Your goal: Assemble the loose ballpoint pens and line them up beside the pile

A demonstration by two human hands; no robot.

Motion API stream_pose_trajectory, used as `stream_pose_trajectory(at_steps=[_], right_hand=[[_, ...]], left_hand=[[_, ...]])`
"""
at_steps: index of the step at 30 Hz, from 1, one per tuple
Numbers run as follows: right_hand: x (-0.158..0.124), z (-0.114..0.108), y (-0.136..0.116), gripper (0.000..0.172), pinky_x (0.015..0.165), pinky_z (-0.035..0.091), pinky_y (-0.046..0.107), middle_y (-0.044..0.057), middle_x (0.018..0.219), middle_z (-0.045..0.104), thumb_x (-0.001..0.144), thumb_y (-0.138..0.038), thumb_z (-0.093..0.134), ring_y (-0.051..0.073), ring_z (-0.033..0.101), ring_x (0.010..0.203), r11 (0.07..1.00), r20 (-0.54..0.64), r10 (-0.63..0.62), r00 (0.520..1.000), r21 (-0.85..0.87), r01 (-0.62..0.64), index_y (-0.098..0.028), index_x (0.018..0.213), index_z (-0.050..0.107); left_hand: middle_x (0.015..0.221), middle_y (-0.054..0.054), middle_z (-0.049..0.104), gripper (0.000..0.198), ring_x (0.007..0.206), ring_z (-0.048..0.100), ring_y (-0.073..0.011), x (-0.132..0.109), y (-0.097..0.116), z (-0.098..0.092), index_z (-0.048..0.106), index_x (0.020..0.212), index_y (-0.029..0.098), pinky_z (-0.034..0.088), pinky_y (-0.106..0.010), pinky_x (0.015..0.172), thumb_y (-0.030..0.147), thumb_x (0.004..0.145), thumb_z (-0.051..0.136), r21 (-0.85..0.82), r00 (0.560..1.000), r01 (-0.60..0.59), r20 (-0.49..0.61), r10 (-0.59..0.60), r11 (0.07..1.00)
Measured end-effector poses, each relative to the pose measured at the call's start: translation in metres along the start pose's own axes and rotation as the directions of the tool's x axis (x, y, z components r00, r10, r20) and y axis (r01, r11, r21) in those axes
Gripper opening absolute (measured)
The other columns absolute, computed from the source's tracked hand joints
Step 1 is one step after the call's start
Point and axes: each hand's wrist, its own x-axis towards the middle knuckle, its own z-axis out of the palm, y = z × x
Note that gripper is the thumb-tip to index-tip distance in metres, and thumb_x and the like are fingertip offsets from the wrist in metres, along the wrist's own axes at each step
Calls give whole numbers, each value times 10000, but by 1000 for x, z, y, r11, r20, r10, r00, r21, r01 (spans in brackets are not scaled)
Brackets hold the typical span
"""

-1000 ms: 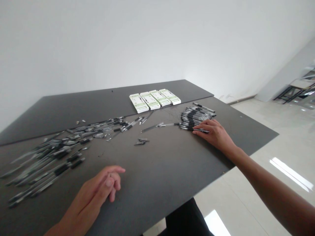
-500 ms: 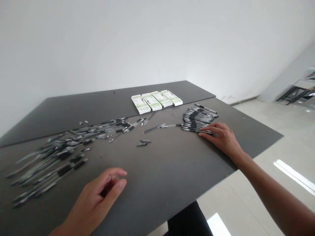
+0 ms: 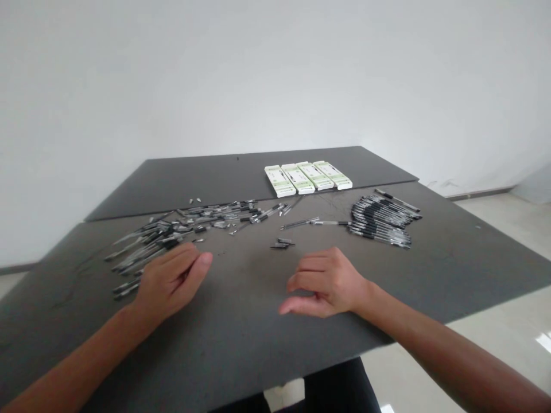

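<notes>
My left hand [image 3: 172, 281] is over the near edge of a messy heap of pens and pen parts [image 3: 150, 241]; its fingers are curled closed, and whether anything is in them is hidden. My right hand [image 3: 325, 284] hovers above the middle of the table, thumb apart from the bent fingers, holding nothing. Beyond it to the right, many pens with black grips [image 3: 379, 218] lie side by side in a fanned row. A few small dark parts [image 3: 283, 244] lie between the two groups.
Several white and green flat boxes [image 3: 306, 178] lie side by side at the back of the dark grey table [image 3: 241, 361]. A white wall [image 3: 258, 74] stands behind it. Loose clear tubes [image 3: 297, 222] lie left of the pen row.
My right hand has left the pen row and come back toward the middle. My left hand has moved forward to the heap, its fingers now closed. The view has turned left.
</notes>
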Motion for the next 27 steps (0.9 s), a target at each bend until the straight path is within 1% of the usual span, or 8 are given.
stream_pose_trajectory(at_steps=[2,6,11,15,17,19,24,27], right_hand=[[28,23,1,535,510,358,312,-25,585,628,1027,-622,709,116,606,546,998,19,-70,997,0,70,-204,692,725],[66,59,9,595,524,305,311,-19,575,604,1082,-604,628,115,591,558,993,65,-109,992,-41,112,-202,649,703],[65,76,17,554,552,343,303,-12,600,640,1110,-511,622,114,606,571,998,84,-62,995,-22,64,-189,666,699],[52,66,17,413,565,393,297,9,626,683,1106,-350,665,120,635,568,996,109,-26,994,82,17,-173,739,733],[49,60,19,262,575,421,291,19,690,724,1079,-260,703,121,666,595,991,143,-4,990,134,-16,-169,841,767],[48,56,21,216,575,437,290,16,712,729,1078,-229,694,119,668,602,985,176,1,984,167,-31,-182,878,760],[45,56,20,170,553,484,284,-6,725,737,1100,-212,645,112,684,595,979,212,-7,977,199,-36,-222,954,732],[45,58,18,154,522,506,301,-5,716,740,1091,-202,644,128,701,582,978,218,7,976,204,-52,-234,959,719]], left_hand=[[654,1,524,371,618,506,-186,8,-20,-12,502,684,244,394,-328,646,314,1048,492,70,999,24,-45,-21,997],[692,4,564,299,710,536,-219,18,-63,-27,544,747,261,358,-303,661,391,1016,549,185,988,118,-123,-97,976],[735,0,575,250,696,536,-220,12,-100,-39,609,850,243,345,-288,662,403,1030,543,236,964,252,-150,-221,939],[792,-9,624,290,750,574,-200,3,-114,-51,692,924,208,373,-291,692,432,1045,553,260,958,281,-28,-284,924],[798,-7,666,349,734,595,-184,0,-121,-57,727,920,210,402,-292,701,496,1035,563,267,948,299,27,-317,916],[788,-11,681,370,737,611,-189,-3,-128,-64,764,947,210,407,-300,695,527,1022,590,254,935,295,124,-333,921],[777,0,697,312,687,611,-169,-11,-121,-81,795,910,231,389,-296,651,509,986,675,156,845,268,436,-310,951],[864,1,735,273,751,650,-173,-12,-107,-82,815,991,259,413,-290,672,514,988,718,89,798,263,540,-268,961]])
